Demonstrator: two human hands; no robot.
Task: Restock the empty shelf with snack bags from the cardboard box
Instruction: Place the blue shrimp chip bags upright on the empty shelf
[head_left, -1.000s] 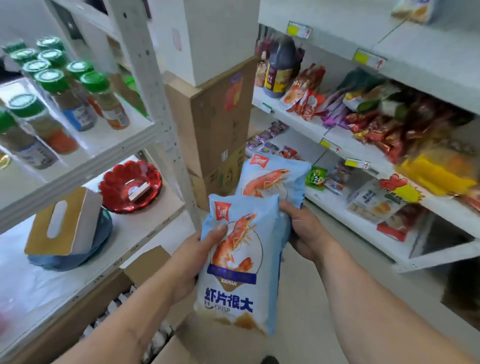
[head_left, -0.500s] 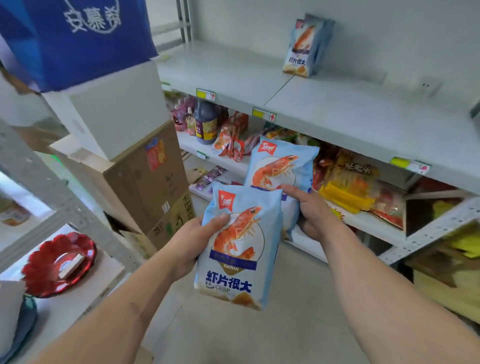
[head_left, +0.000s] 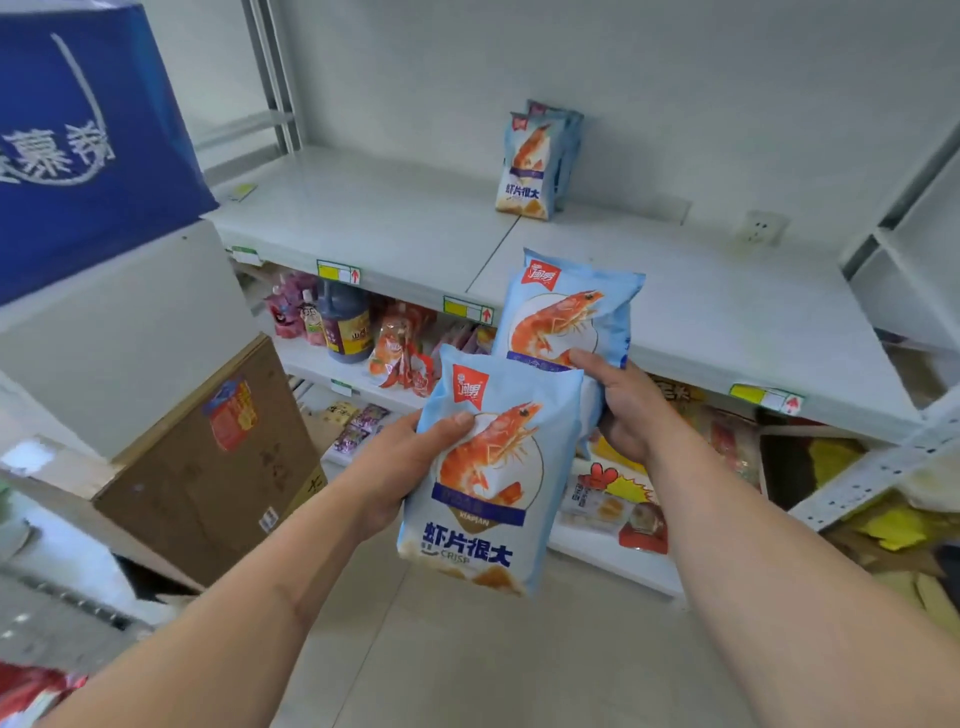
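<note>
In the head view, 2 light-blue shrimp-crisp bags are held upright in front of the shelving. The near bag (head_left: 485, 480) is gripped by the left hand (head_left: 402, 460), thumb pressed on its front and fingers curled behind. The far bag (head_left: 563, 317), partly overlapped by the near one, is gripped by the right hand (head_left: 626, 410), thumb laid across its lower front. The upper shelf (head_left: 675, 306) is seen behind the bags, mostly bare, with shelved bags (head_left: 535, 161) stood upright near its back wall. A brown cardboard box (head_left: 218, 462) is seen at the left, under a white box (head_left: 119, 327).
</note>
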